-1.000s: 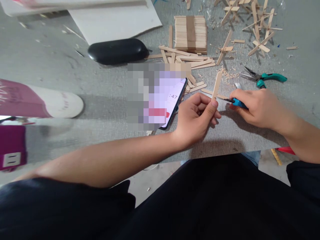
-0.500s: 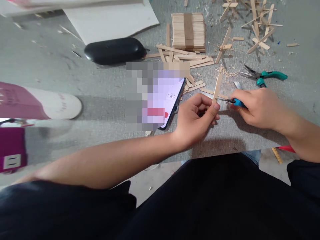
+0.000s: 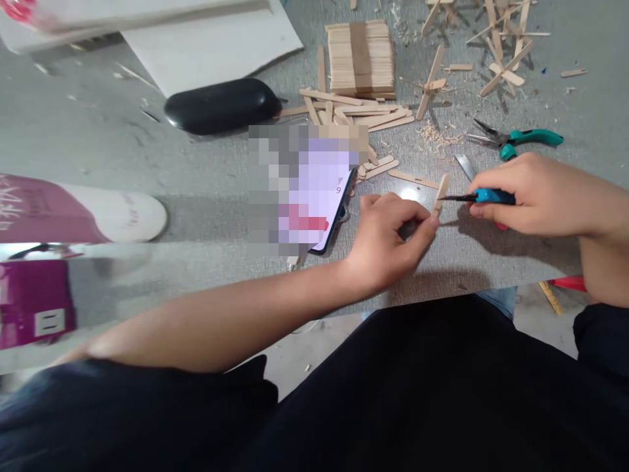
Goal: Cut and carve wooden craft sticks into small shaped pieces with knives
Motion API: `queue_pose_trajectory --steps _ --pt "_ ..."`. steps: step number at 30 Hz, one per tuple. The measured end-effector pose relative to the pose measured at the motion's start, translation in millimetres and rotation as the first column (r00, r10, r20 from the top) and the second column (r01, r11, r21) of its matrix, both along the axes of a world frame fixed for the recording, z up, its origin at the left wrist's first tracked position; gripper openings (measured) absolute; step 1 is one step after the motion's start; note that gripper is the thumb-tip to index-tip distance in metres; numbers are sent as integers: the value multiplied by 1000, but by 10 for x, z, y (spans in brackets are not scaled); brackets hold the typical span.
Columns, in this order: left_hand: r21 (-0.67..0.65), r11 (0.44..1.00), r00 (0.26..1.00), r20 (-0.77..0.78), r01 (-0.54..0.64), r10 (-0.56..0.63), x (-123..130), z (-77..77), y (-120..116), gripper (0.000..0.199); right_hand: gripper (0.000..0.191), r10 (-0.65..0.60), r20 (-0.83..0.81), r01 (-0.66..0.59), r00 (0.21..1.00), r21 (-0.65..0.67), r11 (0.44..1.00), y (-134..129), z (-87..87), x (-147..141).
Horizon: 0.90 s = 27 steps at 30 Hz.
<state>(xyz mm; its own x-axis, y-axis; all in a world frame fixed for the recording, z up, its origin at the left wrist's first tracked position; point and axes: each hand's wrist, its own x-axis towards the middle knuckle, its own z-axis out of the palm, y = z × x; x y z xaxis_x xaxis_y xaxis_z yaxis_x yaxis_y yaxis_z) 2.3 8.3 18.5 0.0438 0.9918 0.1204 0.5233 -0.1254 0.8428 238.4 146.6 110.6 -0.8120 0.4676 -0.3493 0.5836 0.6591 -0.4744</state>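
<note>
The left hand is pinching a wooden stick, which is slanting right of the phone, roughly parallel to its long edge; the right hand, farther out, is gripping a blue tool crosswise to the stick.

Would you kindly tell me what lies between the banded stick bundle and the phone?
The head view shows loose wooden sticks between the bundle and the phone.

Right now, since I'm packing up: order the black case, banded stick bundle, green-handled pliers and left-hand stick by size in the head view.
Largest first, by visible area:
Black case and banded stick bundle: too close to rank
Green-handled pliers, partly hidden
Stick in the left hand, partly covered
</note>
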Motion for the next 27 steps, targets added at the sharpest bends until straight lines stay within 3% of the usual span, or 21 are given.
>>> queue_pose_trajectory --steps 3,6,8,12,16,20,21,23,24,27 --pt "-5 996 972 -222 84 -83 -4 13 1 31 21 -160 -88 151 983 -97 984 34 63 49" --pt "-53 993 940 -319 107 -118 5 32 -4 38 43 -319 -203 265 926 -254 930 20 15 38" --pt "-87 991 931 -342 104 -127 8 45 -5 37 48 -394 -273 288 877 -357 888 -1 -56 0" --pt "-43 995 922 -374 95 -105 0 55 -2 17 46 -504 -473 333 723 -400 854 -92 -129 -119" --pt "-5 988 868 -477 152 -136 -5 40 3 40 28 -524 -621 402 582 -341 850 -200 -66 -195" --pt "-16 984 859 -485 177 -163 -15 8 15 48 21 -699 -602 446 386 -541 713 -29 5 -111" --pt "-9 984 863 -480 178 -160 -18 -4 18 50 29 -720 -553 431 419 -577 694 67 15 -71" --pt "-4 984 867 -471 179 -160 -22 -27 25 53 49 -691 -509 462 514 -514 723 269 15 9" --pt "-2 984 869 -468 177 -158 -21 -36 28 53 54 -697 -497 482 517 -504 717 356 0 39" --pt "-5 988 878 -457 155 -140 -11 -46 37 55 32 -725 -530 481 439 -543 688 465 -97 66"
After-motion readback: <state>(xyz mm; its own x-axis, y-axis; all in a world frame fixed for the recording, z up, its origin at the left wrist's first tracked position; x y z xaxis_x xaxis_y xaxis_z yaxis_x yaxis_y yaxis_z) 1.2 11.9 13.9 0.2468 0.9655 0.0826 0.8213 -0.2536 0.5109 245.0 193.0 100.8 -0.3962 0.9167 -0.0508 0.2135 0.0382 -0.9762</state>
